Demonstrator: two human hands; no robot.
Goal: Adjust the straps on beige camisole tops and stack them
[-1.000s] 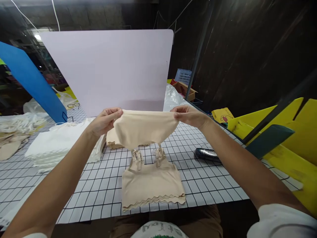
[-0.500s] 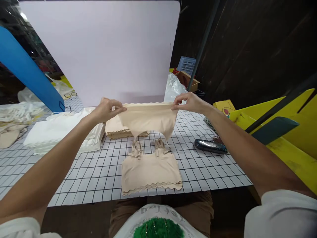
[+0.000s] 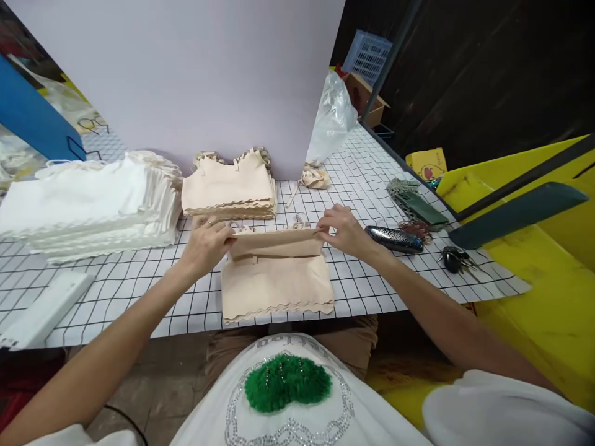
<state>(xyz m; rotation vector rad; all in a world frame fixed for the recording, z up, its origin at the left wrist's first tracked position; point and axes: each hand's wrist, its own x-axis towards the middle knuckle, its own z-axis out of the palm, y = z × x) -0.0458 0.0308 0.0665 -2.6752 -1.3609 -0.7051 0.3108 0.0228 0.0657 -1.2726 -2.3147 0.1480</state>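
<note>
Pinched by one top corner in my left hand (image 3: 207, 245), a beige camisole (image 3: 277, 244) stretches across to my right hand (image 3: 344, 231), which grips the other corner. Its upper edge is pulled straight, and its lower part hangs over a small stack of beige camisoles (image 3: 279, 288) at the table's front. That stack's wavy hems face me. Thin straps show just behind the held camisole, partly hidden by it. Beyond my left hand lies a taller beige camisole pile (image 3: 227, 189) with bunched straps at its back.
White garments (image 3: 93, 204) are piled at the left, behind a white box-like strip (image 3: 51, 306). On the right lie a dark shiny case (image 3: 395, 240), keys (image 3: 458, 259) and a green item (image 3: 421, 207). A white panel (image 3: 209, 74) stands behind; a plastic bag (image 3: 332, 118) sits beside it.
Both hands have lowered the beige camisole from upright in the air down to the front stack, still holding its two corners. The view has tilted downward.
</note>
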